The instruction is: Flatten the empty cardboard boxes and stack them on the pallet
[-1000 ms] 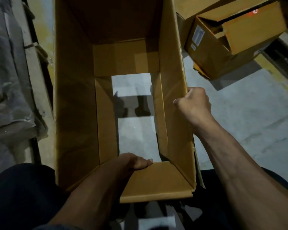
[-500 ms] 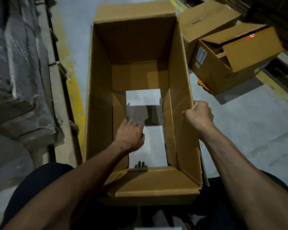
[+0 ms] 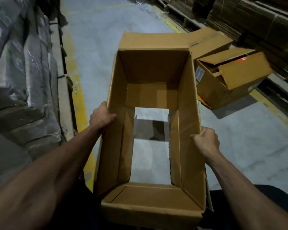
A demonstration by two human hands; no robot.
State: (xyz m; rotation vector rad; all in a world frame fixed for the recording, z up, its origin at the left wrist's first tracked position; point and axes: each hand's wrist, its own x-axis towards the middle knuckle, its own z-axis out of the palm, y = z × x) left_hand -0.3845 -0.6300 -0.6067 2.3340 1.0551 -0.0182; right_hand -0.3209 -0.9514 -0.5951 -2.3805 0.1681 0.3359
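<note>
Both arms out in front of me, elbows low, forearms angling inward toward the big open cardboard box [image 3: 150, 123] I'm holding up between my knees. My left hand [image 3: 101, 117] is clamped on the top edge of the left wall, thumb hooked over onto the inside face, the other fingers hidden behind the cardboard. My right hand [image 3: 205, 140] grips the rim of the right wall, thumb on the inside, knuckles bunched, wrist bent slightly back. Looking straight down through the box: its bottom flaps hang open and the grey concrete floor [image 3: 249, 146] shows through the gap. The near flap points at my lap, the far flap stands up beyond. Off to my right, two more boxes [image 3: 229, 80] sit on the floor, tilted, one with an orange label, just beside stacks of flattened cardboard [image 3: 259, 19]. On my left, plastic-wrapped goods [image 3: 20, 77] along a yellow floor line [image 3: 78, 97].
</note>
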